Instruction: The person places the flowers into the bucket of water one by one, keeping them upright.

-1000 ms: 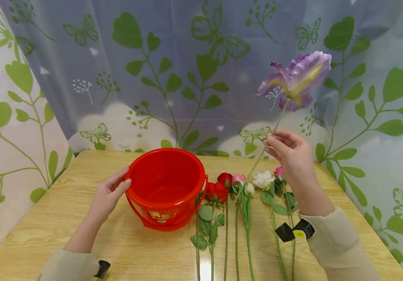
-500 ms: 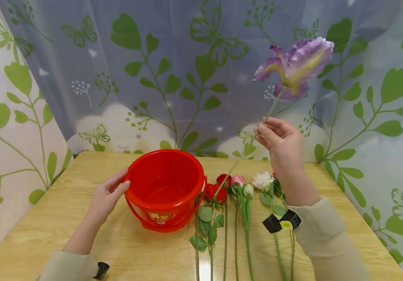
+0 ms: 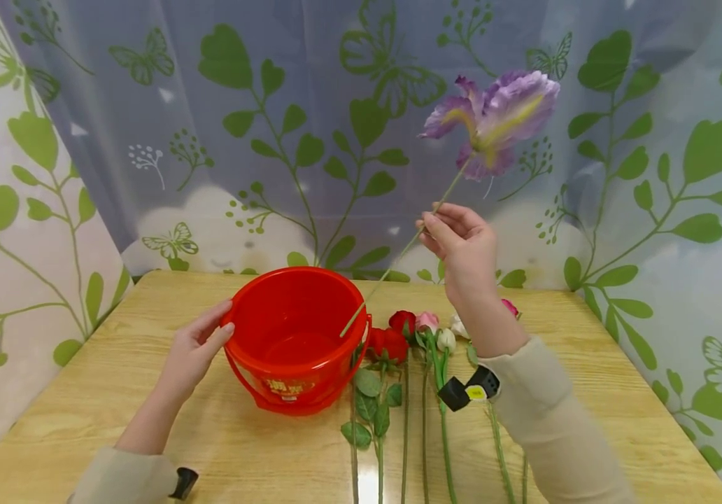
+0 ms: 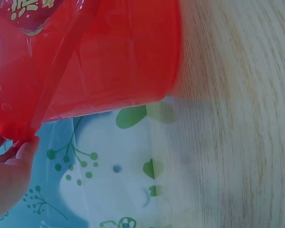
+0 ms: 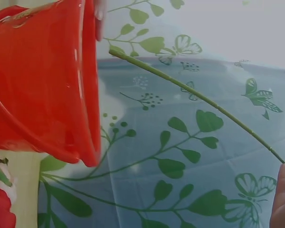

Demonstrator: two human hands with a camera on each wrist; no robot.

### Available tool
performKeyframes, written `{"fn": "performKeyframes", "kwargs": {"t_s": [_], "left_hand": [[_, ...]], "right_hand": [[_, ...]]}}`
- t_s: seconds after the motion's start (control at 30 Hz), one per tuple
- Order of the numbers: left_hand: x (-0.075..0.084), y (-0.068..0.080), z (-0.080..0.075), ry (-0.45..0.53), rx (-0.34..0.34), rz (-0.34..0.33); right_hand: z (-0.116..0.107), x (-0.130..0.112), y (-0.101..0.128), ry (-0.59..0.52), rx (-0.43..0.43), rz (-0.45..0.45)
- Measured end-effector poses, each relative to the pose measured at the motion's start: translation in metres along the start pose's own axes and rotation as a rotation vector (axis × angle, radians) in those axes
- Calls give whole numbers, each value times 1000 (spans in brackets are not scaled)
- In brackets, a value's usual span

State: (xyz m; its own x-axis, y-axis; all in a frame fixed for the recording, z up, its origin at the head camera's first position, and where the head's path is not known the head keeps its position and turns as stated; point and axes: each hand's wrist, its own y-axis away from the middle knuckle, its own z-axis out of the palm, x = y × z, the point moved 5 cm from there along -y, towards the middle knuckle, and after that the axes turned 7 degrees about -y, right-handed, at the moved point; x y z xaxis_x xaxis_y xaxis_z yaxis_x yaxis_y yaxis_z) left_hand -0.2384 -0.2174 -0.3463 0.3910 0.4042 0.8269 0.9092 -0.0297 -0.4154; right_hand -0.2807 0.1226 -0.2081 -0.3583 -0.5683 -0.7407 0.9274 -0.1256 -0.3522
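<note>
Bucket (image 3: 298, 336) at frame centre holds no flowers yet. Right hand (image 3: 462, 245) pinches purple flower (image 3: 493, 119) stem, tip at rim. Left hand (image 3: 194, 346) flat against bucket. Other stems (image 3: 424, 392) lie right of it.

The red bucket (image 3: 298, 336) carries a yellow label with Chinese characters at lower centre, too blurred to read.

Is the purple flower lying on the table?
No, the right hand holds the purple flower up in the air, above the table.
</note>
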Motion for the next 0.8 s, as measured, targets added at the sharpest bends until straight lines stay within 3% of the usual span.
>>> {"fn": "performKeyframes", "kwargs": {"t_s": [0.2,0.43,0.8], "left_hand": [[0,-1,0,19,-5,15],[0,1,0,14,-13,5],[0,0,1,4,-11,10]], "right_hand": [[5,19,0,75,2,23],[11,50,8,189,-59,84],[10,86,15,319,-92,102]]}}
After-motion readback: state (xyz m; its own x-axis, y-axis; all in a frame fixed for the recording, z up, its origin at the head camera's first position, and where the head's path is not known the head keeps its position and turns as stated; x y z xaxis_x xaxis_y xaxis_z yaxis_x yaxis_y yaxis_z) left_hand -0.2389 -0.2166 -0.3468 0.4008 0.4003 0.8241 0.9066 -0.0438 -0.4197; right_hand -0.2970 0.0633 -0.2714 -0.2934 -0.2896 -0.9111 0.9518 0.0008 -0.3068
